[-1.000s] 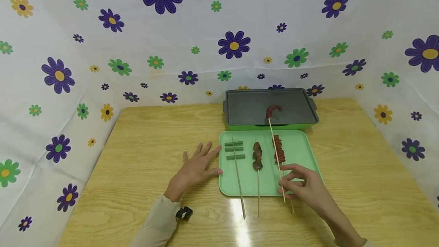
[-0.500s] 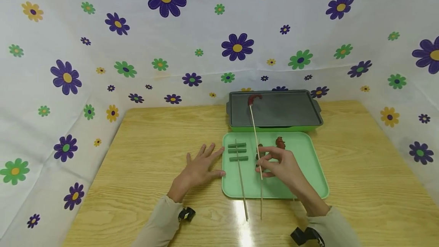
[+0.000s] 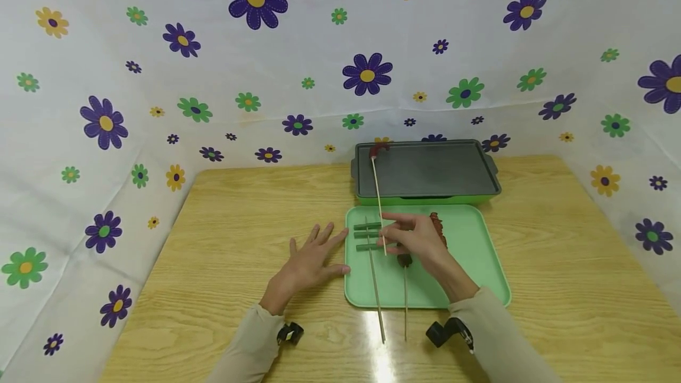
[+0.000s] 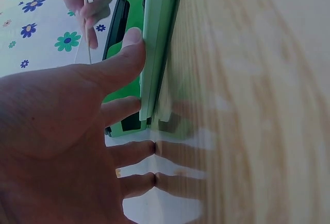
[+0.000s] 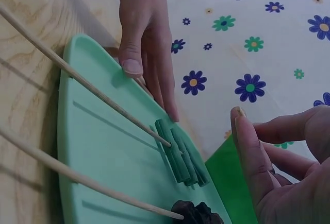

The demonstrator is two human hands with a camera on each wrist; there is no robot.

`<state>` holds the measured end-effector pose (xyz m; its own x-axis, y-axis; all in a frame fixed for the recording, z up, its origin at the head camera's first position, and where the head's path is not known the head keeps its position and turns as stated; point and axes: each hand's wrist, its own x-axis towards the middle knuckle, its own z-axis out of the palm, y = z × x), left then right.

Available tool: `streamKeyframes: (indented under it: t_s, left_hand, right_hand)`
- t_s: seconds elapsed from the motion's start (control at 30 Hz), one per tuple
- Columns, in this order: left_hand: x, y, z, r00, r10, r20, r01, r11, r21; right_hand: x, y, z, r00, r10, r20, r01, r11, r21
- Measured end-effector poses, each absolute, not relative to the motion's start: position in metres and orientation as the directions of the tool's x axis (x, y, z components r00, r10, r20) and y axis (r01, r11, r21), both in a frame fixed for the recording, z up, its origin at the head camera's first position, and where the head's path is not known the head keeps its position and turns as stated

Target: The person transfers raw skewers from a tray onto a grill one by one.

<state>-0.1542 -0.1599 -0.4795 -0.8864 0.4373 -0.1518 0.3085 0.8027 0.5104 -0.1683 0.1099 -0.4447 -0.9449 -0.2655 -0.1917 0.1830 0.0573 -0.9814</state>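
My right hand pinches a wooden skewer near its lower end, above the light green tray. A dark red curled piece at the skewer's tip is over the left end of the black griddle; whether they touch, I cannot tell. My left hand has its fingers spread, with thumb and fingertips at the tray's left edge. On the tray lie a skewer with green sticks, one with dark brown chunks and one with red-brown pieces, both partly hidden by my right hand.
The griddle has a green base and stands directly behind the tray on a wooden table. Skewer handles stick out past the tray's front edge. A white cloth with printed flowers surrounds the back and sides.
My right hand has carried the skewer leftward and a little away from me, so the red piece went from the griddle's middle to its left end. The left hand has stayed at the tray.
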Motion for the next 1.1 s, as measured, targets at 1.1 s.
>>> streamKeyframes:
  t_s: [1.1]
  left_hand:
    - [-0.152,-0.159,-0.481,-0.885,0.445,-0.14,0.32,0.797,0.512]
  right_hand:
    - [-0.14,0.128,-0.435,-0.966,-0.245,0.083,-0.172,0.367,-0.914]
